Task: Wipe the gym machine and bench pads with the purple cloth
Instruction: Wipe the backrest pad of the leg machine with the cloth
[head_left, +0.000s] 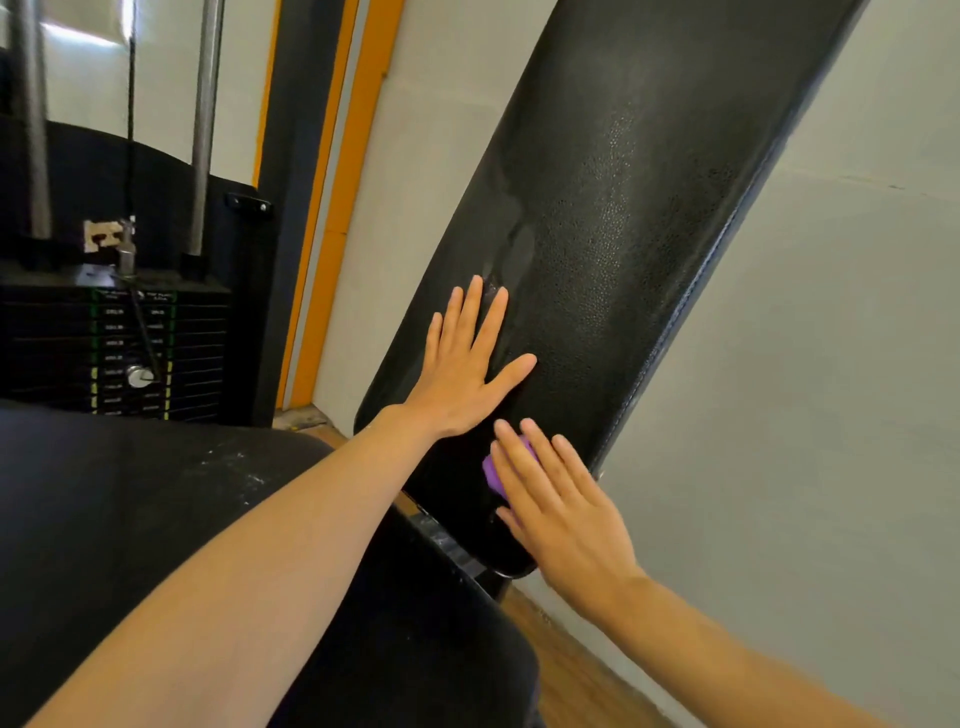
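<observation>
A long black back pad (613, 218) leans upright in the middle of the view, with a damp streak down its left side. My left hand (467, 369) lies flat on the pad's lower part, fingers spread, holding nothing. Just below it my right hand (550, 499) presses the purple cloth (493, 470) flat against the pad's bottom end; only a small purple edge shows under the fingers. The black seat pad (182, 519) fills the lower left, with white scuff marks on its surface.
A black weight stack (111, 353) with a selector pin and two steel guide rods (202, 130) stands at the left. An orange and black frame post (332, 208) rises behind it. A grey wall (831, 364) is at the right, wooden floor (571, 670) below.
</observation>
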